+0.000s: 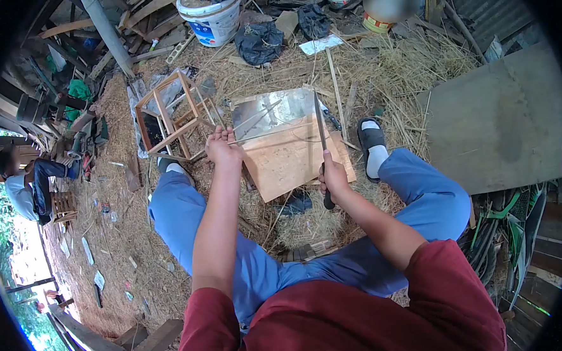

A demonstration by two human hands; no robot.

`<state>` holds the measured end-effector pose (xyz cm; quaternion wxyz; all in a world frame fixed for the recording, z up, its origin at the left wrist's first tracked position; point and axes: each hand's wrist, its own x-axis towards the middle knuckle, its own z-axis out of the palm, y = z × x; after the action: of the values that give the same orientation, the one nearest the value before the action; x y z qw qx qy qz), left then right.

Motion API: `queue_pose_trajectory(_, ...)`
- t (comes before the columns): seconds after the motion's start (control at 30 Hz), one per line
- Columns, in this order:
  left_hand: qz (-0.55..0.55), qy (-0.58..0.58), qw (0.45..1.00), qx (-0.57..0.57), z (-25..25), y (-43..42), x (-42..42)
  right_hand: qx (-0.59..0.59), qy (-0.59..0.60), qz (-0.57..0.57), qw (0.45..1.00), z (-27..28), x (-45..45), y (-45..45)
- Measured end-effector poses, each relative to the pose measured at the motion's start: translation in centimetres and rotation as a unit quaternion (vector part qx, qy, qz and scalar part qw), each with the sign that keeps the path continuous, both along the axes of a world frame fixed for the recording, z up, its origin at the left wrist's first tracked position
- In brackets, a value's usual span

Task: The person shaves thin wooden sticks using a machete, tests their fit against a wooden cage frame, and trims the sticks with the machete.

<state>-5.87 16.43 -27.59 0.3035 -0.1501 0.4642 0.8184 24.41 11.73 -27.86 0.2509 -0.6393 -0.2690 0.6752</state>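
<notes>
My right hand [335,179] is closed around the dark handle of a long knife [321,122], its blade pointing away from me. Curled fingers of my left hand [223,145] grip a thin wooden strip [269,133], which runs rightward toward the blade. Under both lies a wooden board [284,166] with a shiny metal sheet [274,109] at its far part. Just left of my left hand, a small wooden frame [161,110] of joined bars rests tilted on the ground.
A white bucket [211,20], black plastic bags [259,42] and scrap wood lie at the back. Straw covers the ground. A large flat sheet [497,123] lies on the right. Another person [24,186] sits at far left. My sandalled foot [373,148] is beside the board.
</notes>
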Motion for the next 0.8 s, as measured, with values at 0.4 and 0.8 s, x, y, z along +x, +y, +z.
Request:
queue_pose_trajectory(0.4,-0.096,-0.04,0.994,-0.028,-2.2,-0.4,-0.3,-0.019,0.015,0.01,1.0,0.4,0.9,0.0)
queue_pose_trajectory(0.8,-0.099,-0.142,0.985,-0.009,-1.8,-1.8,-2.2,-0.021,0.027,0.012,0.999,0.4,1.2,-0.2)
